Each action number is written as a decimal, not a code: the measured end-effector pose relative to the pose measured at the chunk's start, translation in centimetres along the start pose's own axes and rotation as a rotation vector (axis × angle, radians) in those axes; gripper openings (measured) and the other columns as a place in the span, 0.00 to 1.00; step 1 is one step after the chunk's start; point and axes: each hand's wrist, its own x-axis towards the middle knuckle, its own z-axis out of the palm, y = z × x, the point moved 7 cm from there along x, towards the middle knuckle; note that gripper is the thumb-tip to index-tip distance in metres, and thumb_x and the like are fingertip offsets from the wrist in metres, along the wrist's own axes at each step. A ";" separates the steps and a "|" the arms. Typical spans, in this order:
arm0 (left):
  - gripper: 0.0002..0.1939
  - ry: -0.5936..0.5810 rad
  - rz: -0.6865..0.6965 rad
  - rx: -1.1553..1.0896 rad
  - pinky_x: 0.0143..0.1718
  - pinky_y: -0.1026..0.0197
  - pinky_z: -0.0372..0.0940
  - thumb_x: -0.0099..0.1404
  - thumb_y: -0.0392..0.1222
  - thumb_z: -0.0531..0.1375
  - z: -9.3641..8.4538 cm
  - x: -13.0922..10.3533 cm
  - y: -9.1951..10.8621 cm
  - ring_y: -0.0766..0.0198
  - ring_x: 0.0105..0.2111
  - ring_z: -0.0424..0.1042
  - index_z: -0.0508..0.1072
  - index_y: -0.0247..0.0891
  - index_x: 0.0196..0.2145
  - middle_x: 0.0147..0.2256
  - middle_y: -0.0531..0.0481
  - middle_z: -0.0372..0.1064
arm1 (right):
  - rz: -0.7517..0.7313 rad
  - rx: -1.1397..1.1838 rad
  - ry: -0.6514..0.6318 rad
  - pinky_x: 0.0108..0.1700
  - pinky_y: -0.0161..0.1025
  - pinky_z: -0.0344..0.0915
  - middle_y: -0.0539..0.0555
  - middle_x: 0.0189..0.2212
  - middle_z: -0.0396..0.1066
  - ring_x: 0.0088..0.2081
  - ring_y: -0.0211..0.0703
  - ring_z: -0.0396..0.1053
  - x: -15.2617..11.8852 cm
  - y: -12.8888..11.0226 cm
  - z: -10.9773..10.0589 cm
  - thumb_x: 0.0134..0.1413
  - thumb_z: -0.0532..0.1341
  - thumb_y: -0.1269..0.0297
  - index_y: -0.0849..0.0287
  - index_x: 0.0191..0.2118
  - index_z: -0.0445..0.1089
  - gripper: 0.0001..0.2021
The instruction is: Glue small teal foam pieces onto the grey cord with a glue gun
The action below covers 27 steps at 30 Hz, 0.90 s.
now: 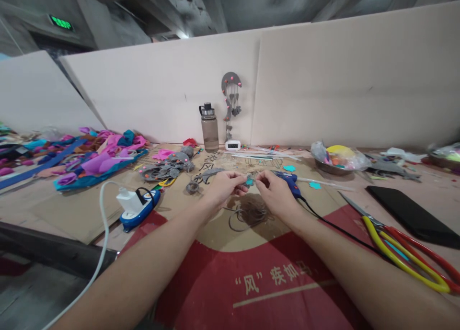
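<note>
A small teal felt piece point(249, 181) sits at the fingertips of my left hand point(228, 184), which is pinched closed on it. Just to its right, my right hand point(275, 191) is also closed in a pinch; what lies between its fingertips is too small to make out. Beneath both hands lies a loose tangle of thin grey cord point(247, 217) on the cardboard point(212, 234). A blue glue gun point(289, 179), partly hidden by my right hand, lies beyond it. Two teal felt cutouts, a farther one point(289, 168) and a nearer one point(315, 186), rest beside the gun.
Scissors point(398, 248) and a black phone point(413, 215) lie at right. A power strip point(138, 210) with a white plug stands at left. Grey felt pieces point(168, 167), a bottle point(210, 129), a small clock point(233, 145) and a hanging felt moon point(230, 83) are farther back.
</note>
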 end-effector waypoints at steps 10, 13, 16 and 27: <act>0.04 0.002 0.030 0.006 0.26 0.66 0.67 0.58 0.34 0.62 0.5 -0.3 0.7 0.71 0.21 0.69 0.71 0.30 0.30 0.22 0.50 0.69 | -0.007 0.132 0.013 0.36 0.39 0.61 0.51 0.30 0.66 0.32 0.40 0.64 0.2 0.7 0.1 0.48 0.54 0.68 0.57 0.36 0.63 0.07; 0.05 0.019 0.077 0.057 0.25 0.66 0.67 0.57 0.35 0.62 0.5 -0.3 1.0 0.71 0.20 0.69 0.71 0.30 0.30 0.21 0.50 0.69 | -0.028 0.134 0.011 0.35 0.38 0.61 0.52 0.31 0.67 0.32 0.40 0.64 0.2 0.3 0.2 0.48 0.56 0.67 0.58 0.37 0.64 0.08; 0.04 0.010 0.109 0.104 0.25 0.66 0.67 0.58 0.34 0.61 0.7 -0.3 1.1 0.71 0.19 0.68 0.72 0.29 0.31 0.21 0.50 0.69 | -0.024 0.127 0.009 0.34 0.37 0.61 0.51 0.31 0.68 0.30 0.39 0.64 0.1 0.1 0.2 0.48 0.58 0.64 0.58 0.37 0.65 0.08; 0.07 -0.102 0.043 -0.006 0.31 0.65 0.68 0.56 0.32 0.62 1.1 -0.1 0.6 0.71 0.23 0.71 0.73 0.28 0.35 0.25 0.48 0.72 | 0.065 0.177 0.009 0.32 0.37 0.58 0.49 0.25 0.68 0.28 0.38 0.63 0.5 0.8 -0.5 0.51 0.56 0.61 0.59 0.29 0.67 0.08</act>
